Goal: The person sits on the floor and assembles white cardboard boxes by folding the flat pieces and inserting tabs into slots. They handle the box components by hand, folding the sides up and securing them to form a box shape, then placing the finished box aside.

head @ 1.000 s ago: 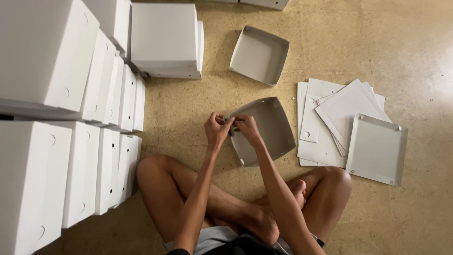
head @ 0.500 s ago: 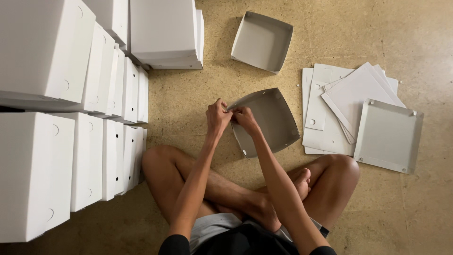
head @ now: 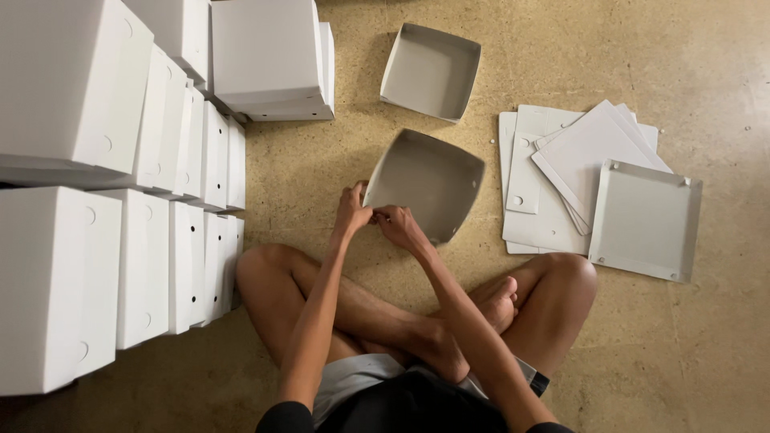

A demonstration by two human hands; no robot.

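Note:
I sit cross-legged on the floor with a grey cardboard box tray [head: 429, 180] tilted up in front of my knees. My left hand [head: 351, 211] and my right hand [head: 399, 224] meet at the tray's near left corner, both pinching its folded edge. The tray's open inside faces me, and its far corner rests toward the floor. A second finished grey tray [head: 431, 70] lies flat just beyond it.
Rows of white closed boxes [head: 144, 192] stand stacked along the left. A larger white box [head: 269, 56] sits at the top. To the right lies a pile of flat cardboard sheets [head: 561, 172] with a shallow grey lid [head: 646, 220] on top.
The view has shifted slightly. My hands stay at the tray's corner and have moved a little lower and left, with the tray tilted more toward me.

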